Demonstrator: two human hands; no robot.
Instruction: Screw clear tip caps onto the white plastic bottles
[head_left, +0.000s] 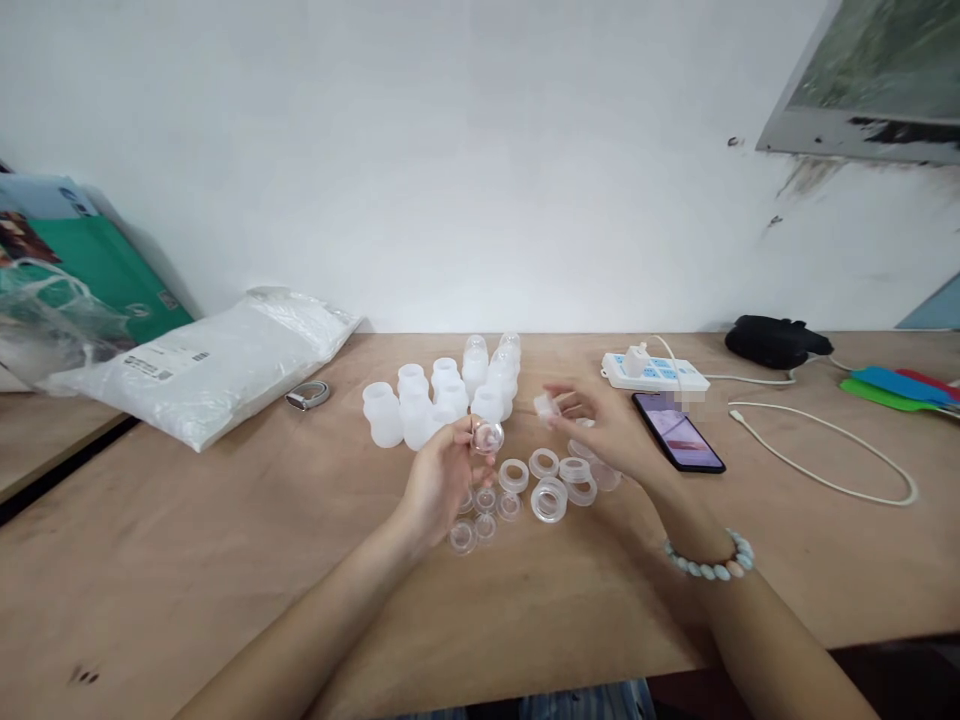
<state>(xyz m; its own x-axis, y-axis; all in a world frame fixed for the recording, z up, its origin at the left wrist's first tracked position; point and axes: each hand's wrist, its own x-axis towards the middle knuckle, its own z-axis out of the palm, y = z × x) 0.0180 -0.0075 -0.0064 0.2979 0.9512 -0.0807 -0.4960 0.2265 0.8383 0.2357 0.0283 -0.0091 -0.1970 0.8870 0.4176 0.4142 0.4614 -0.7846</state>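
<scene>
Between the fingers of my left hand [442, 470] is a clear domed cap [487, 437], just in front of a group of frosted white bottles [386, 415]. My right hand [596, 425] pinches a translucent ring [546, 407] a little to the right of the cap. Below both hands lie several loose translucent rings [549, 500] and, to their left, several small clear round pieces [463, 537]. At the back of the group, a few bottles carry clear domed tops [475, 348]. My fingers partly hide the held cap and some loose pieces.
A white plastic mailing bag [217, 365] and a watch-like band [307, 395] lie left. To the right are a power strip [656, 373], a phone [679, 432], a white cable [832, 490], a black case [776, 342] and coloured flat paddles [892, 390]. A wall stands behind.
</scene>
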